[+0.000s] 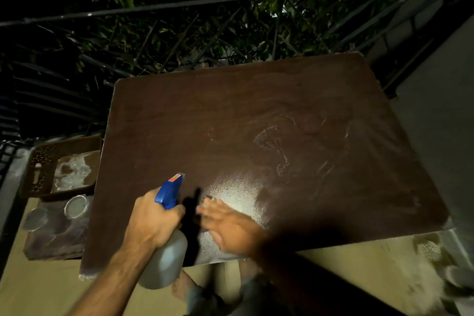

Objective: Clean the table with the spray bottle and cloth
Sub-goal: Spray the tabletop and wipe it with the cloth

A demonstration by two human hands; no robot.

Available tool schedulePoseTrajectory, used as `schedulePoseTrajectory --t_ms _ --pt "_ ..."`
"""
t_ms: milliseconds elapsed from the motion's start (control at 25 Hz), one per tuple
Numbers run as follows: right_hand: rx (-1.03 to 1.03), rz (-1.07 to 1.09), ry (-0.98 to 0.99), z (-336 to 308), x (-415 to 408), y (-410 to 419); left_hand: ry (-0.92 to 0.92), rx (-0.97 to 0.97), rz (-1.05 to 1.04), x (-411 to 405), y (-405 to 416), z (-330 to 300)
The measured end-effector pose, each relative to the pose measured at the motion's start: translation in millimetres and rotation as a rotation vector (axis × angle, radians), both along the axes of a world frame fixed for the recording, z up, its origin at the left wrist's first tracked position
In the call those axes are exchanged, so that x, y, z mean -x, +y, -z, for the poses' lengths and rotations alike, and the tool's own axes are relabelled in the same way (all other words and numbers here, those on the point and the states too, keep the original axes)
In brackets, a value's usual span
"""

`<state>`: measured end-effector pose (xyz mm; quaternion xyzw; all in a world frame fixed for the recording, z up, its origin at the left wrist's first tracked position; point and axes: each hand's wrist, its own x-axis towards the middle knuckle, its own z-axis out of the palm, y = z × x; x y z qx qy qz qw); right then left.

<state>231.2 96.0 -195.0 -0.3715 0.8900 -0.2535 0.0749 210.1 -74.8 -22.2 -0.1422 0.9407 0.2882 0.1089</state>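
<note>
A dark brown table (256, 110) fills the middle of the view, with pale smears and a bright wet patch (236, 192) near its front edge. My left hand (151, 220) grips a spray bottle (166, 251) with a blue trigger head and a translucent grey body, its nozzle pointing over the table. My right hand (225, 226) is blurred and lies flat on the tabletop just right of the bottle, at the wet patch. I see no cloth under it or anywhere else.
Left of the table a brown perforated tray (43, 161) holds a dusty board, and round lids (75, 206) rest on a low dark slab. A metal railing (205, 2) and foliage stand behind. A grey wall (441, 110) rises at the right.
</note>
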Motion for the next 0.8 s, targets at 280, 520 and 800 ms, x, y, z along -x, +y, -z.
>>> schedulePoseTrajectory --t_ms 280,520,800 --pt "0.008 0.353 -0.039 -6.1 71.0 122.5 -0.053 0.029 0.034 5.9 17.1 -1.1" --pt "0.014 0.758 -0.049 -18.6 87.9 132.8 -0.035 -0.033 0.034 7.7 36.8 -2.5" --pt "-0.029 0.034 -0.028 -2.6 -0.7 70.9 -0.041 -0.052 0.04 14.8 49.4 -4.6"
